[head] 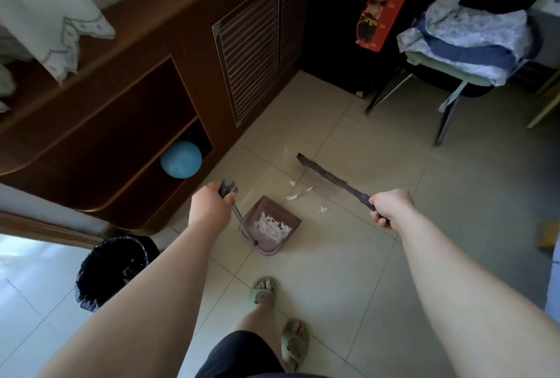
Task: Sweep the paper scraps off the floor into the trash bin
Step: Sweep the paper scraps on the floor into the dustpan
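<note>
- The left hand [212, 209] is closed tight around the top of the thin dark handle [239, 220] of a dustpan [268, 245]. The fingers are wrapped fully around it, with the back of the hand turned up.
- The right hand [391, 207] is also a closed fist. It grips the near end of a broom [330, 177], a long, dark, flat-looking stick that slants away from the hand toward the cabinet. Its far end looks blurred, so I cannot make out the bristles.
- The dustpan is brownish plastic, square with low walls, and it stands on the floor just below the left hand, between the two hands.
- A heap of white paper scraps [272, 224], torn and crumpled, lies inside the pan.
- A few more loose scraps [292, 196] lie on the tiles just beyond the mouth of the pan, under the line of the broom and nearer to the left hand than to the right one.
- The trash bin [100, 274] is round and lined with a wrinkled black bag. It stands beside the left forearm, behind the dustpan and well apart from the loose scraps.
- The floor [348, 271] is made of smooth, pale beige tiles with thin joints.
- A dark wooden cabinet [121, 123] stands at the left, and a matte blue ball [181, 159] sits in its lower open shelf.
</note>
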A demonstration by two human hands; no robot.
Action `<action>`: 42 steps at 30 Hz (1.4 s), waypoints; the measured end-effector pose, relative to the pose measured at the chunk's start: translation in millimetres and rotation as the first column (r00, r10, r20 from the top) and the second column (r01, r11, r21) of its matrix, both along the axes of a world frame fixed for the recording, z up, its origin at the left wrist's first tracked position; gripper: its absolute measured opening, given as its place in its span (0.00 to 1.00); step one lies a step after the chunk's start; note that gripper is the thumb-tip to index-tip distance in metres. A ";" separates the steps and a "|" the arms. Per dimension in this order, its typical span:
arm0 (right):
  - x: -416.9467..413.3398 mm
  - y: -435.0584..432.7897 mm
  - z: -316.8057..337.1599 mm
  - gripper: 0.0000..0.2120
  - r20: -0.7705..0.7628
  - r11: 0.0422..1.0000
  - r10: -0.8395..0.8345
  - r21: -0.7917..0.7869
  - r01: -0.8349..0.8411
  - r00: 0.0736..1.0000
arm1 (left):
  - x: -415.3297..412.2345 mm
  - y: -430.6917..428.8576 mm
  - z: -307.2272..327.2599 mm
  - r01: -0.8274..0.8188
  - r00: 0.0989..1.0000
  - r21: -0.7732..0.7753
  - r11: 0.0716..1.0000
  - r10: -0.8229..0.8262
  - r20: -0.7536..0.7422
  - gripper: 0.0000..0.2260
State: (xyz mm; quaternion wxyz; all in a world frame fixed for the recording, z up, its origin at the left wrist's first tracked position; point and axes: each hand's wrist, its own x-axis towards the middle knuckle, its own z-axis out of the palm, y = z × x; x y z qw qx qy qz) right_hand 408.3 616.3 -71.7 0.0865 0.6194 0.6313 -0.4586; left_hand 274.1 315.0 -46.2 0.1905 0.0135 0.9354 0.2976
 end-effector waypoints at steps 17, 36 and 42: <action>-56.4 11.9 18.8 0.01 0.217 0.951 0.288 -0.182 -0.252 0.933 | -65.4 32.1 -10.3 0.005 0.999 -0.018 1.000 -0.004 0.048 0.15; -11.9 34.1 34.0 0.03 0.154 0.999 0.047 0.004 -0.048 0.987 | -29.8 14.1 -6.3 0.186 0.982 -0.051 0.981 -0.184 0.034 0.09; 11.9 13.4 -0.6 0.04 0.167 0.998 -0.032 -0.056 0.042 0.985 | -14.8 17.6 -13.2 0.195 0.980 -0.063 0.979 -0.192 0.047 0.09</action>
